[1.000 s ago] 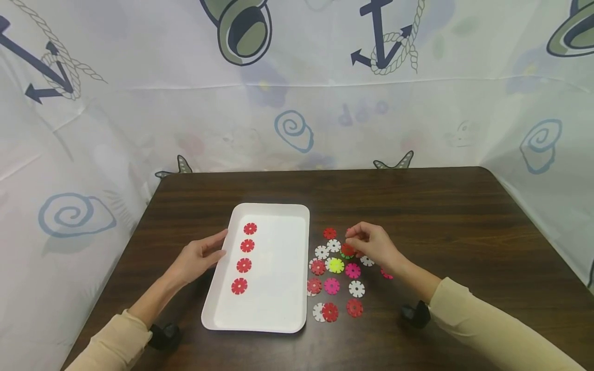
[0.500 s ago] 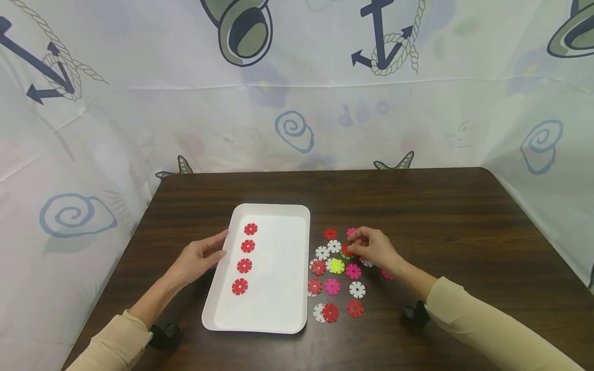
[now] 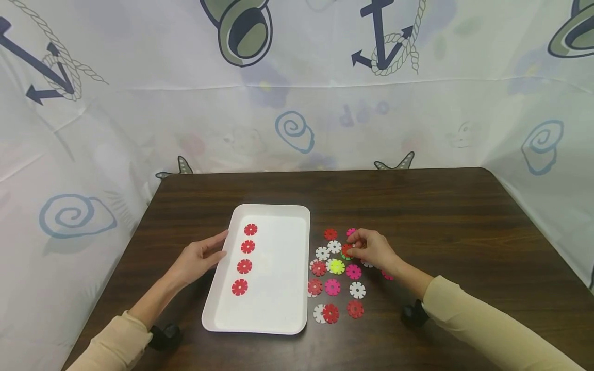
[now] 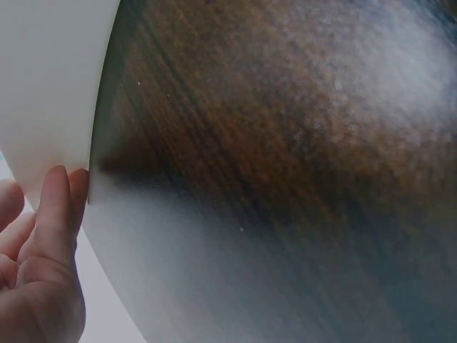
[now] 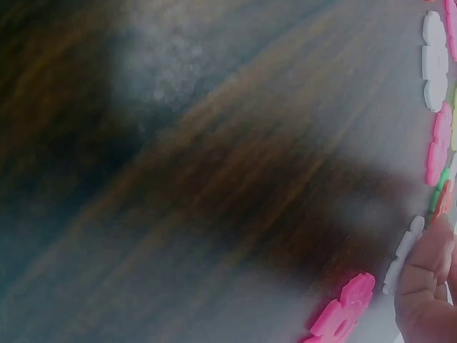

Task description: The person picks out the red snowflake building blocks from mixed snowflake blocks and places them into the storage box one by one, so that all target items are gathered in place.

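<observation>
My left hand [image 3: 197, 263] rests with its fingertips against the left rim of a white tray [image 3: 274, 304]; the left wrist view shows straight fingers [image 4: 53, 207] at the tray's side. Four red notched plastic discs, among them a red disc [image 3: 244, 266], lie in a column inside the tray. To the right of the tray, my right hand [image 3: 376, 250] pinches the edge of a red notched disc [image 3: 346, 251] that overlaps a green disc [image 3: 347, 257]. In the right wrist view, fingers [image 5: 425, 271] meet this red disc [image 5: 444, 198].
Several loose notched discs lie between tray and right hand, including a yellow disc [image 3: 337, 266], a pink disc [image 3: 332, 287], a white disc [image 3: 357, 290] and a red disc [image 3: 355, 309]. They lie on a dark wooden table [image 3: 441, 216] before a patterned curtain [image 3: 343, 139].
My right hand has lowered slightly toward me, its fingertips coming onto the red disc and uncovering a pink disc behind. The left hand and tray hold still.
</observation>
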The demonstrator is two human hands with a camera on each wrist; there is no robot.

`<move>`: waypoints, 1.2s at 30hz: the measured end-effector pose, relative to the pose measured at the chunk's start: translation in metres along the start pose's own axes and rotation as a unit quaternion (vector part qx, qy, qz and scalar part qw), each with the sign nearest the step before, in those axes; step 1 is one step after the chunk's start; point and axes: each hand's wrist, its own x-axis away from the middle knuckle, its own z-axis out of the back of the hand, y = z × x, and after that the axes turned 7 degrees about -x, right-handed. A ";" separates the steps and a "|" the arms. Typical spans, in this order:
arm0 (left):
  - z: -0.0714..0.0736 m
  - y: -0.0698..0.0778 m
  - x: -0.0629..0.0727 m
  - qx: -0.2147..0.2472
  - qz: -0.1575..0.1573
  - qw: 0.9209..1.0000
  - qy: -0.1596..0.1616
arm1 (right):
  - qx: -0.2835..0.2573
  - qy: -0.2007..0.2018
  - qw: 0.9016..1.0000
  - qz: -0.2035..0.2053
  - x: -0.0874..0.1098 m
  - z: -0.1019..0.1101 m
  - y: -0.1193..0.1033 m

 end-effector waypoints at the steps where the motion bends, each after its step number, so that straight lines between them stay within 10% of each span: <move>1: 0.000 0.000 0.000 0.000 -0.001 1.000 0.000 | 0.003 0.000 1.000 -0.002 0.000 0.000 0.000; 36: 0.000 0.002 0.001 0.005 -0.005 1.000 -0.002 | 0.076 0.003 0.997 0.011 -0.003 -0.004 -0.004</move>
